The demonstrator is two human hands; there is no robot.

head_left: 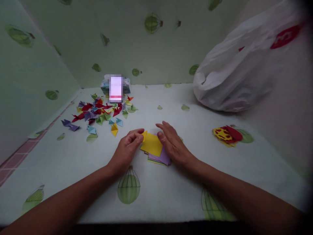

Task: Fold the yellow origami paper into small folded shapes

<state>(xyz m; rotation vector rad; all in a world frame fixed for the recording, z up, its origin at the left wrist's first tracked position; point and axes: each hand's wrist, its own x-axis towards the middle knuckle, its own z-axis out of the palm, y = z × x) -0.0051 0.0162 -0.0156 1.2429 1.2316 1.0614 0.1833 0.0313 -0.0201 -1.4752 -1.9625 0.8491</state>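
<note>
A yellow paper square [153, 144] lies on top of a small stack of coloured papers [163, 157], with purple and green sheets showing under it. My left hand [127, 148] is closed in a pinch on the yellow sheet's left corner, which is lifted and folded up a little. My right hand [174, 143] rests on the right side of the stack, fingers stretched out and pressing flat on the paper.
A pile of several folded paper pieces [102, 112] in red, purple, green, blue and yellow lies at the back left. A small box [115, 86] stands behind it. A white plastic bag [242, 65] fills the back right. Red and yellow cut-outs [227, 134] lie to the right.
</note>
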